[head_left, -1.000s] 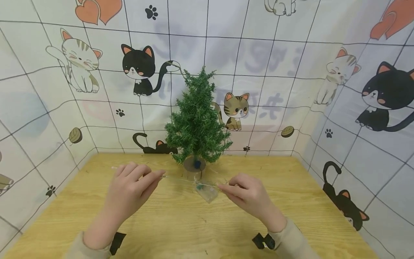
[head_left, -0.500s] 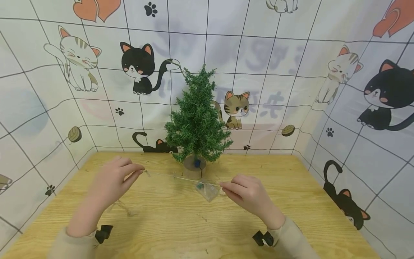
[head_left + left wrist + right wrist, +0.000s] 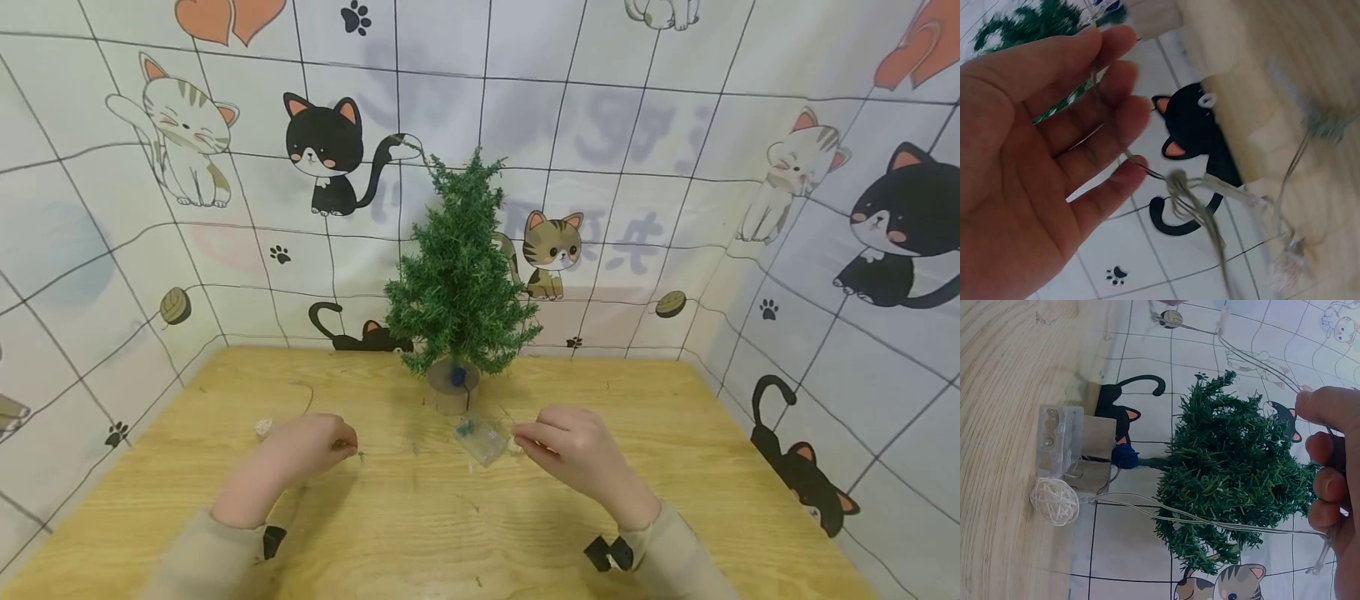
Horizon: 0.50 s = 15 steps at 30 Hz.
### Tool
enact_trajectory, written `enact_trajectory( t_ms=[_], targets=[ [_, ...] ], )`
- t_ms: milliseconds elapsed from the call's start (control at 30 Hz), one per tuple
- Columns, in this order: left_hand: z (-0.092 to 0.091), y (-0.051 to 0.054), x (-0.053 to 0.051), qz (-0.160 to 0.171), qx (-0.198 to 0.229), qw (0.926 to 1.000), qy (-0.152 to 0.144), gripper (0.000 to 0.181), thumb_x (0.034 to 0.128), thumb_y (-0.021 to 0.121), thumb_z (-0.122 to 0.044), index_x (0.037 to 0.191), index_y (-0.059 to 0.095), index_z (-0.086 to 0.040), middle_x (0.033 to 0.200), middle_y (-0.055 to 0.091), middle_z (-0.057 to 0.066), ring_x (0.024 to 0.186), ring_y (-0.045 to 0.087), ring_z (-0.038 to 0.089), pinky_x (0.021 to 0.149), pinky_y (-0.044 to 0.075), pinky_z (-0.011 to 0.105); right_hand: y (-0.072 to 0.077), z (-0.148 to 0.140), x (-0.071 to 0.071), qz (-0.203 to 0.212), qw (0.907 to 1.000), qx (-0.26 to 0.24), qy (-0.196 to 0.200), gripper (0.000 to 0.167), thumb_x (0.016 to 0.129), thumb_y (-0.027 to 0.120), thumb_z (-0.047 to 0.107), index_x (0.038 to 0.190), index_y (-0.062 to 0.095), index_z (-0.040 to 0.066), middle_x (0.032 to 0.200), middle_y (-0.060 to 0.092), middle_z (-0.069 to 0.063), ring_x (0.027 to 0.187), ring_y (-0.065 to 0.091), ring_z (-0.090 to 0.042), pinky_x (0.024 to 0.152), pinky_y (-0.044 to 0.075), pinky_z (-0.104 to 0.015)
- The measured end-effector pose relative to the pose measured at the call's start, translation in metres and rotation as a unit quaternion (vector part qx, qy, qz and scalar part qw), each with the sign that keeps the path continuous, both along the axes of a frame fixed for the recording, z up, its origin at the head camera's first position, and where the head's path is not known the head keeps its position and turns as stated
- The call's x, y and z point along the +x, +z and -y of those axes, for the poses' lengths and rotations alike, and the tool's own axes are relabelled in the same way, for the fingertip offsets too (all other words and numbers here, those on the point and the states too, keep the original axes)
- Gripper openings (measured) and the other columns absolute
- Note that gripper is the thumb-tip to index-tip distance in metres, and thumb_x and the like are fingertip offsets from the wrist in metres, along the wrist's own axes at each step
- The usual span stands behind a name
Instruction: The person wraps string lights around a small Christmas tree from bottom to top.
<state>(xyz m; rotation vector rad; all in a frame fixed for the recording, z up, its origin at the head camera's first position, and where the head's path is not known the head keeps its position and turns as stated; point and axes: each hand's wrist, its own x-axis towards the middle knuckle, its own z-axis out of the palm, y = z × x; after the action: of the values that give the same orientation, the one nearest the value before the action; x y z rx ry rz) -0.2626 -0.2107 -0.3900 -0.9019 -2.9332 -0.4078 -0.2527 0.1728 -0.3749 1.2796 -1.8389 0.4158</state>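
A thin light string [image 3: 1210, 523] runs through the right hand [image 3: 588, 458], whose thumb and fingertips pinch it. In the right wrist view a white woven ball [image 3: 1055, 501] hangs on this string beside a clear box [image 3: 1060, 440]. The left hand [image 3: 300, 458] pinches another stretch of the string [image 3: 1105, 115] between thumb and index finger, the other fingers loosely bent. Below its fingers the left wrist view shows a tangled knot of string [image 3: 1179, 187] and a blurred whitish ball [image 3: 1288, 272]. Between the two hands, the clear box [image 3: 480, 440] lies on the table.
A green artificial tree [image 3: 461, 275] stands on a round base [image 3: 450, 393] at the back of the wooden table [image 3: 420, 533], near the cat-patterned wall covering [image 3: 637, 142]. A blue ball [image 3: 458, 377] is at its trunk. Another whitish ball [image 3: 263, 427] lies near the left forearm.
The left hand first moved left, stretching the string, then came lower and back toward the middle. The string between the hands is no longer a visible straight line. The right hand has barely moved.
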Motion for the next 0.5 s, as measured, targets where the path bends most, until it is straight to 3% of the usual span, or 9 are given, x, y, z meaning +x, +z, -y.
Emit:
enact_trajectory(
  t_ms=[67,167,267,367,500],
  targets=[
    [-0.003,-0.009,-0.001,0.022,-0.001,0.9997,-0.013,0.025,0.0893,0.067,-0.011,0.066,0.061,-0.018,0.063,0.046,-0.015,0.057,0.037,0.002,0.056,0.037,0.025,-0.001,0.001,0.001,0.005,1.0,0.001,0.003,0.025,0.099,0.057,0.022,0.091,0.076,0.009,0.067,0.055,0.005,0.052,0.042,-0.003,0.049,0.033,-0.015],
    [-0.007,-0.015,0.001,0.059,0.004,0.9977,-0.033,0.021,0.0884,0.067,-0.01,0.068,0.064,-0.015,0.066,0.055,-0.012,0.06,0.047,0.005,0.059,0.043,0.028,-0.001,0.002,0.001,0.01,0.9999,0.004,0.008,0.024,0.099,0.057,0.021,0.091,0.076,0.01,0.067,0.054,0.006,0.052,0.04,-0.003,0.05,0.032,-0.015],
    [-0.012,-0.012,0.005,0.083,0.012,0.9959,-0.034,0.005,0.0886,0.069,-0.014,0.088,0.074,-0.012,0.088,0.067,-0.005,0.08,0.063,0.016,0.073,0.052,0.038,-0.002,0.002,0.001,0.014,0.9999,0.003,0.01,0.024,0.099,0.056,0.021,0.092,0.076,0.011,0.068,0.054,0.006,0.053,0.038,-0.003,0.05,0.031,-0.015],
    [-0.021,-0.004,0.006,0.076,0.024,0.996,-0.04,0.016,0.091,0.068,-0.016,0.104,0.073,-0.009,0.105,0.066,0.002,0.098,0.063,0.026,0.084,0.05,0.045,-0.002,0.003,0.002,0.015,0.9998,0.001,0.011,0.024,0.1,0.055,0.021,0.091,0.076,0.012,0.068,0.055,0.006,0.053,0.038,-0.003,0.051,0.032,-0.015],
    [-0.034,0.007,0.014,0.048,0.062,0.9947,-0.067,0.028,0.0979,0.059,-0.025,0.121,0.067,-0.013,0.124,0.06,0.006,0.116,0.057,0.029,0.094,0.045,0.048,0.001,0.008,0.007,0.011,0.9997,0.005,0.021,0.023,0.099,0.055,0.02,0.092,0.076,0.013,0.067,0.054,0.007,0.054,0.039,-0.003,0.052,0.033,-0.014]
  ],
)
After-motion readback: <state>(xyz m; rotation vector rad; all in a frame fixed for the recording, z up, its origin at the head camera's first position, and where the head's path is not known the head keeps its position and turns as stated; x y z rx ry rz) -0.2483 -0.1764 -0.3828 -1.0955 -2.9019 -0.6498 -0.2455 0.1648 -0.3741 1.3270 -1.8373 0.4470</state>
